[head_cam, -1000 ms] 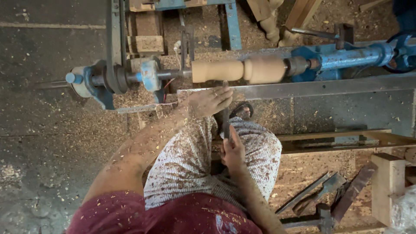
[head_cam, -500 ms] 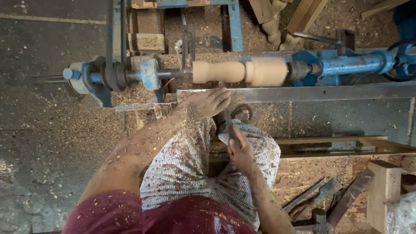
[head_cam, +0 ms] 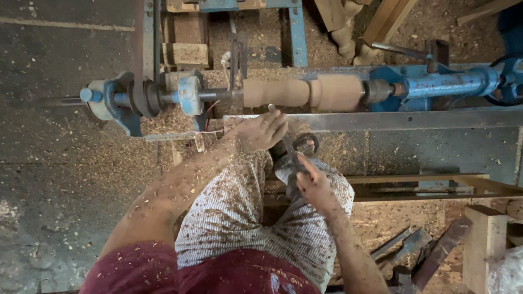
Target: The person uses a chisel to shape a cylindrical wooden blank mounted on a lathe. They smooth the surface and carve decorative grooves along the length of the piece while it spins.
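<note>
Both hands are gripping the chisel [head_cam: 289, 149], left hand [head_cam: 260, 132] steadying it on the metal rest [head_cam: 392, 120], right hand [head_cam: 313, 182] seemingly clutching its handle; tipping too steeply could snag the turning wood [head_cam: 302, 92].

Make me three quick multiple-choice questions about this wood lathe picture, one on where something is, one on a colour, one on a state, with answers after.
1. Where does the left hand rest?
A. on the metal tool rest
B. on the floor
C. on the belt pulley

2. What colour is the tailstock?
A. red
B. blue
C. yellow

3. What state is the wooden workpiece in?
A. lying loose on the ground
B. mounted between the lathe's ends
C. held in the lap

Answers: A, the hand lies along the rest beside the chisel; B, its paint is blue; B, it spans both centres. The right hand grips the chisel handle.
</note>
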